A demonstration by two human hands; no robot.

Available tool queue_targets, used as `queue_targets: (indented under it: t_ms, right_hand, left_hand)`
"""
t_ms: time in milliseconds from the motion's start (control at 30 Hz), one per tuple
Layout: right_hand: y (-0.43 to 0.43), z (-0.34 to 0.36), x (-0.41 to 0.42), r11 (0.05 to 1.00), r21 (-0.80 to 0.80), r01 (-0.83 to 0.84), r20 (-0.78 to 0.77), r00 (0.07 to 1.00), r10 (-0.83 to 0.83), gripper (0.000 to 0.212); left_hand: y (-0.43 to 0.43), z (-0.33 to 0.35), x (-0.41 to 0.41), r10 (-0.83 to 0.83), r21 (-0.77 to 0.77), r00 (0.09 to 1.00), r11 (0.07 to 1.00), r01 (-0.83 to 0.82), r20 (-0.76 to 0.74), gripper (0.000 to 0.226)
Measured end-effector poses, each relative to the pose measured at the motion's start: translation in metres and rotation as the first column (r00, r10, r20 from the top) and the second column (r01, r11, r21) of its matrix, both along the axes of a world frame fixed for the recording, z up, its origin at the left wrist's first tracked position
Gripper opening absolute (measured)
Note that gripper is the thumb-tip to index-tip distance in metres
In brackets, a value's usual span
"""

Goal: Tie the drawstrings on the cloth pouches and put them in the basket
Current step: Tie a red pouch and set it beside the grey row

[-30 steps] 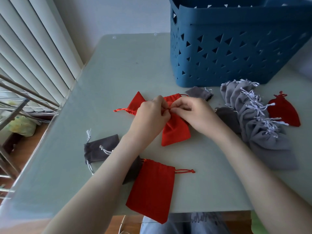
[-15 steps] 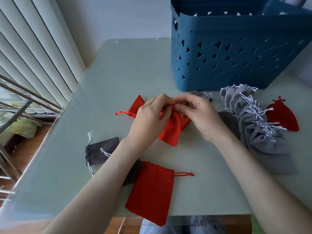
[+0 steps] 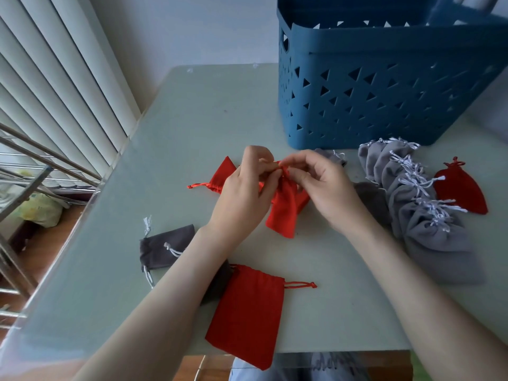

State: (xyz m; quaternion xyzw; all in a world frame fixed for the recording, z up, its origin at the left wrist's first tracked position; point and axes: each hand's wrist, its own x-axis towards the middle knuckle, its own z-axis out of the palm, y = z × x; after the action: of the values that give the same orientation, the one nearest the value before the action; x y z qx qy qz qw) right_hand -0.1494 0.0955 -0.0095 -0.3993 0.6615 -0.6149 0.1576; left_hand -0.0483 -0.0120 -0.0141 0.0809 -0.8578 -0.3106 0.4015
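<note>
The left hand (image 3: 242, 188) and the right hand (image 3: 324, 188) meet above the middle of the counter (image 3: 206, 119). The fingers (image 3: 258, 158) of the left hand are curled, and thumb and forefinger pinch the gathered mouth of a red pouch (image 3: 286, 213). The fingers (image 3: 297, 160) of the right hand pinch the same mouth from the other side, the remaining ones loosely bent. The mouth is lifted a little, and the bottom corner of the pouch rests on the counter (its cord is too small to follow between the fingertips).

A second red pouch (image 3: 222, 174) lies flat just behind the left hand. A third red pouch (image 3: 247, 312) lies at the near edge, partly over a dark grey pouch (image 3: 165, 246) under the left forearm. On the right, a row of closed grey pouches (image 3: 428, 215) with white cords overlaps, and one closed red pouch (image 3: 461, 191) lies beside it. The blue basket (image 3: 384, 100), with triangle holes in its wall, stands at the far right of the counter.

The counter is pale green and smooth. White blinds (image 3: 55, 92) hang at the left, with a metal rack (image 3: 27, 166) below them over a wooden floor (image 3: 41, 243).
</note>
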Motion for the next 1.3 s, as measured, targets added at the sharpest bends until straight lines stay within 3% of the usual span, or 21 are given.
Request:
queue_targets:
  t_ms: [300, 733, 900, 1067, 1200, 1300]
  right_hand:
    - [-0.001, -0.002, 0.001, 0.999, -0.009, 0.052, -0.093, 0.994, -0.052, 0.026]
    - [-0.007, -0.001, 0.005, 0.996, -0.076, 0.041, 0.112, 0.993, -0.032, 0.022]
    - [-0.006, 0.003, 0.01, 0.993, -0.115, 0.002, 0.234, 0.972, 0.025, 0.015]
    - [-0.008, -0.002, 0.006, 0.998, -0.056, 0.031, 0.246, 0.969, -0.016, 0.022]
    - [-0.004, -0.004, 0.0, 0.995, -0.014, 0.104, 0.146, 0.984, -0.1, 0.025]
    - [-0.001, -0.005, -0.007, 0.983, 0.023, 0.183, 0.067, 0.981, -0.184, 0.014]
  left_hand:
    - [-0.001, -0.002, -0.002, 0.018, -0.016, 1.0, 1.0, -0.018, -0.003, 0.015]
    - [-0.001, -0.004, -0.005, 0.079, -0.036, 0.997, 0.996, -0.079, -0.017, 0.013]
    - [-0.005, -0.007, -0.007, 0.208, -0.338, 0.973, 0.912, -0.23, -0.1, 0.02]
    - [-0.01, -0.006, -0.008, 0.212, -0.581, 0.973, 0.782, -0.227, -0.096, 0.011]
    - [-0.014, -0.004, -0.003, 0.222, -0.583, 0.973, 0.782, -0.219, -0.068, 0.013]
    - [-0.016, -0.002, -0.002, 0.199, -0.589, 0.977, 0.782, -0.204, -0.073, 0.022]
